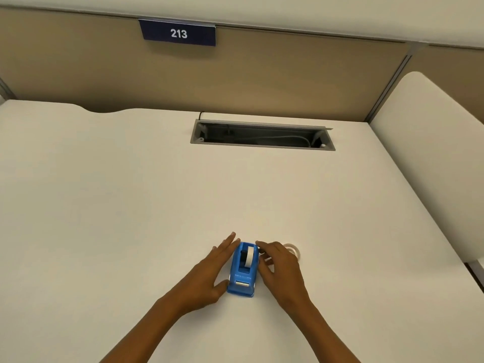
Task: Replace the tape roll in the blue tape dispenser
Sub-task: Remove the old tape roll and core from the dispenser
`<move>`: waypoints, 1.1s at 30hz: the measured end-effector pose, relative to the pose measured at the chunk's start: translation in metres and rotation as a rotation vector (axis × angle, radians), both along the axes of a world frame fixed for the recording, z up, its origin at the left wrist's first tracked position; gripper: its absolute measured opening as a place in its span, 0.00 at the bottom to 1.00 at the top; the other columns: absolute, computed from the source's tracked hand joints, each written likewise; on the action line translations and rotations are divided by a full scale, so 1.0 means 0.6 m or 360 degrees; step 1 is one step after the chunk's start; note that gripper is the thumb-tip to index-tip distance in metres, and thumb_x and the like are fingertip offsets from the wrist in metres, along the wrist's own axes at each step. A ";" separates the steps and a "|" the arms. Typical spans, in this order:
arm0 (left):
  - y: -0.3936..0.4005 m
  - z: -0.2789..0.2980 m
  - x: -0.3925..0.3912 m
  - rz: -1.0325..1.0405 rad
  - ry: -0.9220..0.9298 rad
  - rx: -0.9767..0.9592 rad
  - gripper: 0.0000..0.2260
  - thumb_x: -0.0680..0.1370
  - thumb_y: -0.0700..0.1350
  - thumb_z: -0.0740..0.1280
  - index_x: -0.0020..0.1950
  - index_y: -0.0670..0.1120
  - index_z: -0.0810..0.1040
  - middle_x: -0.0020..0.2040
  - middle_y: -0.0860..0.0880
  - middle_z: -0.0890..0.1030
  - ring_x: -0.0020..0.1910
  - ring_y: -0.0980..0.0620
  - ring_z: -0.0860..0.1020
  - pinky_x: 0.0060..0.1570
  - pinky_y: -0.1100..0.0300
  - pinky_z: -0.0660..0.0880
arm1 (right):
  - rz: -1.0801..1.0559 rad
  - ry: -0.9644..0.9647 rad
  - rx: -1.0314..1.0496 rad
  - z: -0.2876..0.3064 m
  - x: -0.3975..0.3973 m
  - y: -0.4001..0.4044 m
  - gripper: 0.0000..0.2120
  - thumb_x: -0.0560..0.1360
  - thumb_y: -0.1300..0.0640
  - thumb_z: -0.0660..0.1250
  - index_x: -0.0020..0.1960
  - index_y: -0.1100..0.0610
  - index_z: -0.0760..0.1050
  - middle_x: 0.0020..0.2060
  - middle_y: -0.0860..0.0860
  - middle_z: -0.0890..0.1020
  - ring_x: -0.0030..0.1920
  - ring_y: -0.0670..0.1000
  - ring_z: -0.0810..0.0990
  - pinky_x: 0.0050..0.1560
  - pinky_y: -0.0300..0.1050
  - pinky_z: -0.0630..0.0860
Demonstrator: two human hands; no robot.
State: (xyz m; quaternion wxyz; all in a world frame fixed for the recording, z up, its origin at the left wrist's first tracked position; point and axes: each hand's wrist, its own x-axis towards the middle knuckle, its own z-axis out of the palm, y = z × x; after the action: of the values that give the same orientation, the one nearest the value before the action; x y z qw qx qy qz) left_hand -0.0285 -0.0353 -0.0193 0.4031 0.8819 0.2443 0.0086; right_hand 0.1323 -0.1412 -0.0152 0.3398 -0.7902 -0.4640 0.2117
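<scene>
A blue tape dispenser (243, 271) stands on the white desk (131, 205), its cutter end facing me, with a white tape roll (248, 256) seated in its well. My left hand (209, 273) lies flat against the dispenser's left side, fingers straight and apart. On the other side, my right hand (279, 268) curves over the dispenser, fingertips at the roll's far end; I cannot tell if they touch it. A second, clear tape roll (294, 250) lies flat on the desk just behind my right hand, partly hidden by it.
A grey cable tray opening (262, 136) is cut into the desk farther back. A beige partition with a dark sign reading 213 (179, 33) rises behind the desk. A white side panel (432, 153) borders the desk on the right.
</scene>
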 end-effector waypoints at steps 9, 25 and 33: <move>0.001 -0.007 -0.007 0.0101 0.0052 -0.0126 0.40 0.73 0.50 0.70 0.70 0.66 0.43 0.72 0.65 0.50 0.73 0.58 0.54 0.70 0.62 0.51 | -0.0105 0.0228 0.0040 -0.003 0.004 0.014 0.15 0.76 0.63 0.65 0.63 0.55 0.74 0.54 0.51 0.80 0.49 0.44 0.77 0.43 0.25 0.73; -0.009 -0.018 -0.004 0.0353 -0.0095 -0.0154 0.41 0.66 0.57 0.74 0.65 0.71 0.47 0.70 0.65 0.57 0.69 0.63 0.60 0.69 0.60 0.59 | 0.0177 0.0390 0.0127 0.018 0.028 0.020 0.17 0.75 0.55 0.68 0.63 0.49 0.74 0.57 0.47 0.79 0.52 0.42 0.79 0.45 0.28 0.76; -0.008 -0.016 -0.004 0.0379 -0.0068 -0.0167 0.41 0.66 0.56 0.74 0.66 0.69 0.48 0.74 0.58 0.60 0.70 0.58 0.62 0.67 0.61 0.61 | 0.0418 0.0274 -0.0002 0.018 0.035 0.025 0.28 0.68 0.55 0.75 0.65 0.45 0.70 0.60 0.46 0.75 0.53 0.43 0.77 0.45 0.27 0.75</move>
State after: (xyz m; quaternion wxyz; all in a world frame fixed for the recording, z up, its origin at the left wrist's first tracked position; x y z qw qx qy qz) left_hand -0.0311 -0.0398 -0.0288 0.4500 0.8240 0.3387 0.0623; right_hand 0.1535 -0.1263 -0.0046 0.3473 -0.7019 -0.5323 0.3217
